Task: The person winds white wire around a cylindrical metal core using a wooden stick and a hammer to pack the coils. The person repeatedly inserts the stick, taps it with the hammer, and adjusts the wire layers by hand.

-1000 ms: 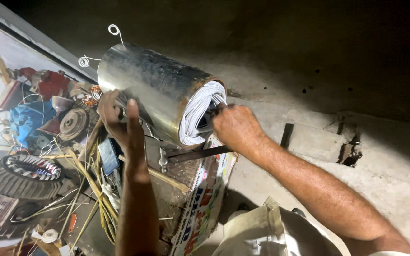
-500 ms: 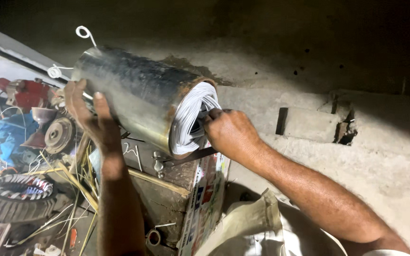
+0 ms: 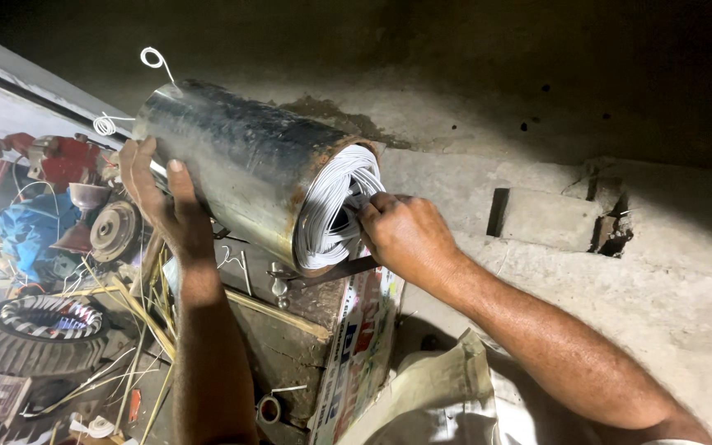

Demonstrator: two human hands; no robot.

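Working near the body first, the right hand (image 3: 405, 235) has its fingers curled at the open end of a metal cylinder (image 3: 241, 177), the grip pinching into the bundle of white wires (image 3: 335, 210) packed inside the bore. The left hand (image 3: 166, 210) lies flat against the cylinder's near flank, fingers spread and pressed on the steel, steadying it rather than closing round anything. The cylinder lies tilted on its side across the edge of a cluttered bench (image 3: 290, 330), its open mouth turned toward the right hand; thin white wire ends (image 3: 154, 59) curl out of the far end.

Judging from this, the step in hand looks like seating or arranging the white windings inside the shell. The next move probably calls for a firm hold from the left hand, so the shell does not roll, while the right works strand by strand without kinking the wire.

Below, a printed cardboard box (image 3: 356, 346) leans against the bench. Farther left sit yellow strips (image 3: 142, 305), a wound coil ring (image 3: 47, 317) and a red machine part (image 3: 63, 161); beyond is a rough concrete floor (image 3: 620, 272).
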